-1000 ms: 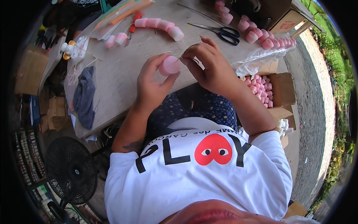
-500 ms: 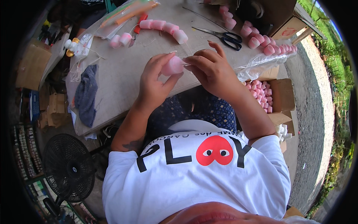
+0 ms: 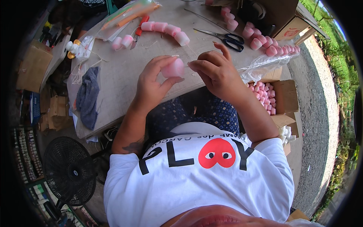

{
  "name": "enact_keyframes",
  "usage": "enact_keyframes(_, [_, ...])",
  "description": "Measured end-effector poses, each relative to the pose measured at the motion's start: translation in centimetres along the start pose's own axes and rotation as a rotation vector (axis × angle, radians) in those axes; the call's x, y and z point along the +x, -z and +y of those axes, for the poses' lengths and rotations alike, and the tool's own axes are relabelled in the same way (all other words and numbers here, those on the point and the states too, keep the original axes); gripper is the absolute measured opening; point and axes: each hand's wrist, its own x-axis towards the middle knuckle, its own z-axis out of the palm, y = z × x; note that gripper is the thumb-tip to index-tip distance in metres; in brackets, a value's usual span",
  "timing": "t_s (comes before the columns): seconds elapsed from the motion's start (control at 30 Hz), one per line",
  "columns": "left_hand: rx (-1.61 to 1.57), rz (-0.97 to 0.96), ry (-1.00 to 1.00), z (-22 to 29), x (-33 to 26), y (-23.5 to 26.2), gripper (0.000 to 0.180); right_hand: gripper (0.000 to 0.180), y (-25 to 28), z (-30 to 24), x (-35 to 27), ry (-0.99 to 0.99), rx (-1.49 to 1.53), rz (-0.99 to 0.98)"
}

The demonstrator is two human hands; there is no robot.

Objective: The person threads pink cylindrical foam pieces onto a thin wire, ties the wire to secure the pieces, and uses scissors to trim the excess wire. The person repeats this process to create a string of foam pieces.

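Observation:
My left hand [image 3: 154,77] grips a pink-and-white marshmallow-shaped piece [image 3: 173,69] between thumb and fingers, above the table's near edge. Just right of it, my right hand [image 3: 212,70] is closed in a pinch, its little finger raised. A thin white string [image 3: 191,48] runs down to its fingertips from a row of similar pieces [image 3: 166,28] lying on the table. Between the right fingertips and the held piece there is a narrow gap, crossed by a faint thin line. The pinching fingers hide the string's end.
Black-handled scissors [image 3: 231,41] lie beyond my right hand, with several pink pieces [image 3: 261,39] farther right. A red-handled tool [image 3: 141,24] touches the strung row. A grey cloth [image 3: 88,97] lies at left. An open carton [image 3: 285,96] of pink pieces stands by the right edge; a black fan [image 3: 70,170] stands lower left.
My hands have drawn slightly apart: the left, with the pink piece, has shifted a little left. The right fingertips no longer touch the piece.

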Motion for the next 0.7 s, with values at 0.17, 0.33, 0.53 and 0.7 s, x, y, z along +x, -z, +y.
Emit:
enact_keyframes(0.17, [0.037, -0.019, -0.035, 0.2, 0.2, 0.1, 0.052, 0.020, 0.3, -0.4, 0.1, 0.017, -0.040, -0.020])
enact_keyframes(0.33, [0.009, -0.024, -0.045, 0.2, 0.3, -0.3, 0.053, 0.020, -0.2, -0.2, 0.0, 0.019, -0.011, -0.007])
enact_keyframes(0.53, [-0.186, -0.012, 0.115, 0.0, -0.2, -0.3, 0.054, 0.016, 0.0, 0.2, -0.2, -0.113, 0.116, 0.007])
enact_keyframes(0.7, [-0.244, -0.028, 0.127, -0.3, -0.4, -0.2, 0.054, 0.016, -0.2, 0.7, -0.6, -0.069, 0.056, -0.021])
